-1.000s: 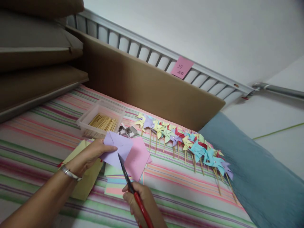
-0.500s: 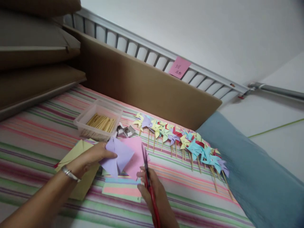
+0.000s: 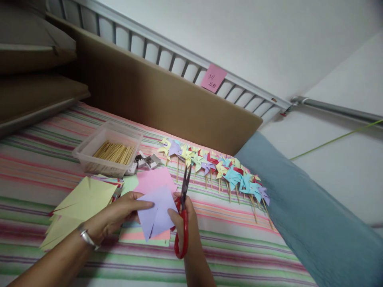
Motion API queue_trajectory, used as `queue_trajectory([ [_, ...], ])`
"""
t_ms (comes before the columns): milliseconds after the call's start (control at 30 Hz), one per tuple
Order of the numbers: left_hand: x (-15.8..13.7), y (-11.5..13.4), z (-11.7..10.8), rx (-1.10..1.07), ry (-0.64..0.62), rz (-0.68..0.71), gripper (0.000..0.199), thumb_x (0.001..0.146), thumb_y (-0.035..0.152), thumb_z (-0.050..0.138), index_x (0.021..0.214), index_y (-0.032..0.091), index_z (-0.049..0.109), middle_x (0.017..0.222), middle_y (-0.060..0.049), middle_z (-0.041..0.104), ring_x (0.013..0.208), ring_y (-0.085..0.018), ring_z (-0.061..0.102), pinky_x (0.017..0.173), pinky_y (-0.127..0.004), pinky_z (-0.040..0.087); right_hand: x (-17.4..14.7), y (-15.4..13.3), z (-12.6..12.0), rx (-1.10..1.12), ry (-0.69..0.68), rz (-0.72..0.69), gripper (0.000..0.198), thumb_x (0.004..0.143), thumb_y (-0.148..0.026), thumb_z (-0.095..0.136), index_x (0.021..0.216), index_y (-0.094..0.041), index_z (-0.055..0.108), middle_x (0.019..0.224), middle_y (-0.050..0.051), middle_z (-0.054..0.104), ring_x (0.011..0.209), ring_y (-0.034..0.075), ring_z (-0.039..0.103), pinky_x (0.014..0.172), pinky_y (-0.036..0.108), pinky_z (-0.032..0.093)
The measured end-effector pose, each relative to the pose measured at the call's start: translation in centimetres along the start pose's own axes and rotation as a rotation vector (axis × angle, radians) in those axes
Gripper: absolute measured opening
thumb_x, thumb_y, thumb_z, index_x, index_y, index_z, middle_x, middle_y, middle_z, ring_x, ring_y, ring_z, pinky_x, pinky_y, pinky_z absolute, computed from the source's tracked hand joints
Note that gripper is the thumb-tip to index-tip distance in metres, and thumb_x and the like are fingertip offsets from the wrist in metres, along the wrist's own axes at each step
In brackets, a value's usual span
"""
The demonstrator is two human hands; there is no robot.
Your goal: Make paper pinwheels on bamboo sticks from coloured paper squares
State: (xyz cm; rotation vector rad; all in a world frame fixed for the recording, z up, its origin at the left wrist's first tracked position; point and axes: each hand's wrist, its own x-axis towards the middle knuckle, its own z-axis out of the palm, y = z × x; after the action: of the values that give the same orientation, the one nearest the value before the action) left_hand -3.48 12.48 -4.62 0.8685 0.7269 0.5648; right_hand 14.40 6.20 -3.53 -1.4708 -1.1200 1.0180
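My left hand (image 3: 127, 207), a silver bangle on its wrist, pinches a purple paper square (image 3: 160, 211) between thumb and fingers. Slits run into the square from its edges. Red-handled scissors (image 3: 184, 223) rest in my right hand (image 3: 190, 217), blades pointing up and away, slightly apart. The right thumb also touches the paper's right edge. Beneath and behind the purple square are a pink sheet (image 3: 157, 179) and a stack of coloured sheets (image 3: 128, 235). Yellow sheets with slits (image 3: 89, 197) lie in a pile to the left of my left hand.
A clear plastic box (image 3: 109, 167) of wooden sticks (image 3: 115, 152) stands behind the papers, beside small open boxes (image 3: 151, 160). Finished paper pinwheels (image 3: 233, 177) on sticks lie in a row at the right. A brown board (image 3: 155, 95) edges the striped cloth (image 3: 239, 255) at the back.
Both hands have come together at the purple square, which has turned and shows its slit toward me. The scissors now stand more upright, and the right thumb has reached the paper. The view has shifted.
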Motion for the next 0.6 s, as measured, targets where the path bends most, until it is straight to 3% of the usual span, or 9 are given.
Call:
queue_trajectory([
  [133,0.0,-0.9,1.8,-0.300,0.032,0.052,0.024,0.068,0.029,0.072,0.088,0.014,0.070,0.087,-0.010,0.072,0.081,-0.022,0.066,0.082,-0.034,0.049,0.1,0.5,0.7,0.076,0.113,0.005,0.045,0.074,-0.031,0.058,0.116,-0.020,0.044,0.098,0.006,0.059,0.067,0.015,0.056,0.045,0.020,0.040],
  [300,0.6,-2.2,2.6,-0.377,0.133,0.123,0.032,0.063,0.027,0.075,0.091,0.014,0.068,0.085,-0.009,0.073,0.079,-0.024,0.067,0.080,-0.035,0.049,0.1,1.0,2.6,0.114,0.157,-0.049,0.045,0.074,-0.031,0.060,0.114,-0.020,0.045,0.094,0.005,0.058,0.074,0.017,0.057,0.050,0.021,0.045],
  [433,0.6,-0.7,0.5,-0.212,0.304,0.161,0.032,0.061,0.029,0.075,0.089,0.014,0.068,0.078,-0.006,0.073,0.074,-0.023,0.067,0.073,-0.033,0.050,0.1,1.2,2.8,0.090,0.047,-0.028,0.040,0.074,-0.031,0.060,0.111,-0.019,0.050,0.075,-0.001,0.053,0.053,0.009,0.048,0.045,0.020,0.041],
  [600,-0.4,2.8,-2.6,-0.067,0.472,0.206,0.033,0.054,0.028,0.077,0.081,0.011,0.069,0.074,-0.007,0.072,0.066,-0.022,0.064,0.062,-0.028,0.048,-0.8,1.3,1.9,-0.031,-0.196,0.078,0.045,0.075,-0.039,0.060,0.112,-0.015,0.054,0.068,-0.001,0.052,0.050,0.009,0.049,0.045,0.021,0.042],
])
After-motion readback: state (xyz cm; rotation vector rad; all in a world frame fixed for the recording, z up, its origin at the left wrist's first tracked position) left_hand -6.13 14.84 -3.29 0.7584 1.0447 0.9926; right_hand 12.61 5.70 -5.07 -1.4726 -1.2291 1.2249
